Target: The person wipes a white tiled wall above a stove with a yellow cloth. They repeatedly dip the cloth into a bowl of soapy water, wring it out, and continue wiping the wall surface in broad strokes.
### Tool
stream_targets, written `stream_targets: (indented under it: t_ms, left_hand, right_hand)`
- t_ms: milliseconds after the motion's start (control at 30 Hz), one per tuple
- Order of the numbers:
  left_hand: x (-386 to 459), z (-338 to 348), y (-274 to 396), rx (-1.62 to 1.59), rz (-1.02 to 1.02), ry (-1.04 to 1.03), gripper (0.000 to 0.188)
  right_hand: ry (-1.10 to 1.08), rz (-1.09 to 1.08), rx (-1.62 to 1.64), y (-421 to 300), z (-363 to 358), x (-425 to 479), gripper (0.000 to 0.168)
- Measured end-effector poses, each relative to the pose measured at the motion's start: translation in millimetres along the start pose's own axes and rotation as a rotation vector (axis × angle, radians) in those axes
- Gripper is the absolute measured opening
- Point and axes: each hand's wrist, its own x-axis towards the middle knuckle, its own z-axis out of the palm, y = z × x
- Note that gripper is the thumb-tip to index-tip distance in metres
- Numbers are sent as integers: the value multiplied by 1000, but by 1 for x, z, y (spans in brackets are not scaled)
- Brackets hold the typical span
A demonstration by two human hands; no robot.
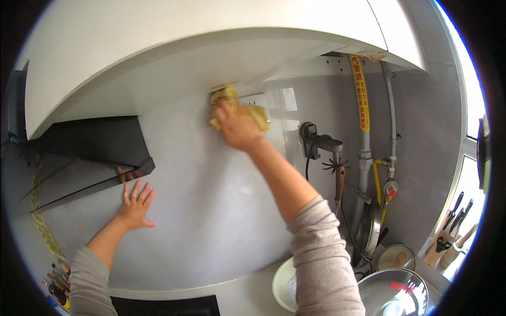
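My right hand presses a yellow cloth against the grey wall, just below the underside of the white wall cabinet. The cloth partly overlaps a white wall socket. My left hand has its fingers spread on the wall, holding nothing, below the edge of the black range hood. The hand's reflection shows in the hood's glossy face.
To the right are a black wall-mounted holder, a grey gas pipe with yellow tape and a knife block. Below stand a pale bowl, a glass lid, a black hob and, at left, several bottles.
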Motion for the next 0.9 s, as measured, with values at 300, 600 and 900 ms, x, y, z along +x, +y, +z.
stream_targets:
  t_ms: [300,600,900]
  left_hand:
    - [-2,2,5,21,23,114,117]
    - [-3,3,3,-12,65,176,121]
    - [-13,7,2,-33,-7,153,123]
  right_hand:
    - [211,468,147,-15,10,7,37]
    - [-101,-15,263,-114,36,-129,50]
    - [95,458,270,-158,55,-65,52]
